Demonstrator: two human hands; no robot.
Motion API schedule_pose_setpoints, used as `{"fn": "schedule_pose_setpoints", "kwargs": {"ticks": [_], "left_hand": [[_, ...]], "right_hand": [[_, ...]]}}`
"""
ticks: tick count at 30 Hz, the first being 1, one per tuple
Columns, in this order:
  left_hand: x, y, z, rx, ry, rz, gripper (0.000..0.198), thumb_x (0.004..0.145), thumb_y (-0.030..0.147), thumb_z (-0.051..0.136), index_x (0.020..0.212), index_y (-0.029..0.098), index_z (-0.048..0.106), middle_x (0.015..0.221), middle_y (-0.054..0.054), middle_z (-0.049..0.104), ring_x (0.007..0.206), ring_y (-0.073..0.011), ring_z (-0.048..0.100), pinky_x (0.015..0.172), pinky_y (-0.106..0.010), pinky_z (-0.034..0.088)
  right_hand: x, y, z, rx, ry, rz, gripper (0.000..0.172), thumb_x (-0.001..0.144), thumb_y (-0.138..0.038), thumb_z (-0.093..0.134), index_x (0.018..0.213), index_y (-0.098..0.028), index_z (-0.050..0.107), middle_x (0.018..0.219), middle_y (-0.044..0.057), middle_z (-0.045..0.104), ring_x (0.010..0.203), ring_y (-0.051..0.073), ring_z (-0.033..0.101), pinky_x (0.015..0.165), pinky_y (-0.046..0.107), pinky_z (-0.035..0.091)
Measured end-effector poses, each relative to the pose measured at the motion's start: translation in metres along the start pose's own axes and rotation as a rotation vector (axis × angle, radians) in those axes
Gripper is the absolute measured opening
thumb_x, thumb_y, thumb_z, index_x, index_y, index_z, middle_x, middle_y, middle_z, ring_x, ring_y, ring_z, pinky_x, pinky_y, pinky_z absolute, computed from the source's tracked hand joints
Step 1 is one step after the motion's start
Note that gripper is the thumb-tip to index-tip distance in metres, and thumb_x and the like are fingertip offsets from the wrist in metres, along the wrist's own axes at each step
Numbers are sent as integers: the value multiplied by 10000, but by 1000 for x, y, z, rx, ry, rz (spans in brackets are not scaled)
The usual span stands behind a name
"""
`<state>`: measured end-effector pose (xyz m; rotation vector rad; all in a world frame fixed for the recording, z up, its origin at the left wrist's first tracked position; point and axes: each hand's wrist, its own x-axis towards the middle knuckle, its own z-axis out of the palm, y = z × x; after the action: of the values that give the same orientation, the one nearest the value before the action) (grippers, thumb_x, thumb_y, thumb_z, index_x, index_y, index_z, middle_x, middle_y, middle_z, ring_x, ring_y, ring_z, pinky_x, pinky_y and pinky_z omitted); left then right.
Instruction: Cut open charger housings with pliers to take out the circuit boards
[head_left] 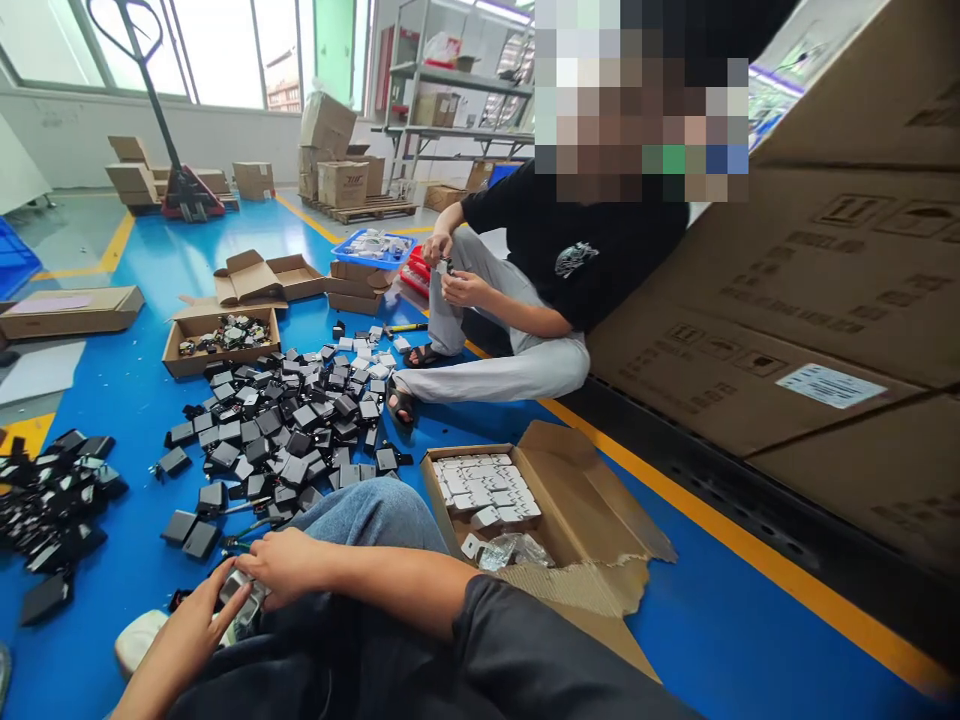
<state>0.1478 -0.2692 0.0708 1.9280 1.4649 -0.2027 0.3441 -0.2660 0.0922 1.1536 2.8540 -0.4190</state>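
Observation:
In front of my lap, my left hand (193, 622) grips a small grey box-shaped casing (241, 592) from the near side. Its fingers are closed round the edge. My right hand (289, 566) is closed on the same casing from the far side, covering part of it. A thin green-handled tool (238, 546) shows just beyond my right fingers; whether they touch it cannot be made out. Past my hands, a large heap of dark grey casings (289, 425) spreads over the floor. Several white casings (360, 350) lie at its far end.
An open carton (592, 490) with rows of white casings stands right of my knee. A co-worker (555, 270) sits opposite, holding a small part. Black pieces (56, 510) are piled left. A parts box (180, 365) stands behind the heap; stacked cartons (825, 300) line the right.

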Motion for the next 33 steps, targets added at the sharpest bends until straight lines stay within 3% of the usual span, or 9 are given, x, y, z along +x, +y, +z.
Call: {"fn": "schedule_pose_setpoints", "kwargs": {"ticks": [7, 10, 15, 18, 21, 26, 30, 33], "left_hand": [[-4, 3, -1, -21, 38, 37, 690, 788, 623, 347, 1319, 204, 486, 1383, -117, 565, 1280, -276, 529, 1063, -385, 418], [-18, 6, -15, -15, 64, 80, 685, 800, 583, 394, 1326, 156, 496, 1359, -140, 580, 1263, -283, 539, 1080, -393, 393], [-17, 11, -46, 68, 179, -13, 652, 857, 601, 392, 1328, 164, 501, 1223, -133, 663, 1086, -280, 643, 899, -377, 510], [19, 26, -57, 224, 182, 79, 525, 848, 506, 514, 1259, 183, 562, 1235, -136, 658, 1126, -304, 620, 911, -383, 497], [75, 49, -58, 261, 193, 131, 536, 798, 401, 638, 1287, 207, 537, 1296, -127, 617, 1179, -299, 580, 969, -374, 455], [159, 89, -30, 298, 261, 178, 732, 698, 501, 731, 1314, 183, 497, 1317, -180, 565, 1231, -354, 501, 984, -434, 421], [187, 103, -5, 285, 350, 182, 577, 699, 476, 716, 1119, 105, 579, 1090, -227, 642, 1120, -404, 543, 939, -531, 406], [183, 99, -3, 224, 394, 309, 486, 688, 357, 716, 1093, 142, 557, 1061, -167, 656, 1054, -340, 594, 925, -484, 444]], "right_hand": [[-6, -3, -6, -19, -62, -22, 466, 827, -480, 562, 1176, -175, 509, 1021, 76, 659, 867, 249, 665, 526, 305, 512], [-10, -5, -5, 6, -98, -8, 489, 809, -474, 601, 1158, -143, 518, 1044, 105, 654, 907, 268, 659, 634, 345, 546], [-10, -7, 0, 51, -175, -87, 488, 807, -423, 632, 1181, -130, 522, 1081, 134, 642, 987, 299, 626, 726, 386, 550], [-11, -11, -2, 56, -214, -117, 476, 801, -385, 666, 1175, -121, 534, 1089, 139, 643, 1004, 298, 620, 752, 389, 547], [-12, -14, -4, 66, -267, -137, 525, 766, -382, 721, 1181, -113, 543, 1104, 144, 646, 1008, 296, 620, 774, 387, 546], [-12, -13, -6, 133, -298, -115, 564, 759, -382, 730, 1224, -119, 548, 1137, 144, 645, 1017, 289, 623, 785, 399, 553], [-10, -12, -7, 184, -293, -93, 488, 776, -339, 712, 1196, -127, 584, 1083, 145, 670, 982, 281, 641, 778, 402, 551], [-11, -13, -8, 221, -269, -63, 430, 793, -298, 686, 1176, -125, 596, 1110, 157, 666, 997, 279, 638, 776, 402, 543]]}}
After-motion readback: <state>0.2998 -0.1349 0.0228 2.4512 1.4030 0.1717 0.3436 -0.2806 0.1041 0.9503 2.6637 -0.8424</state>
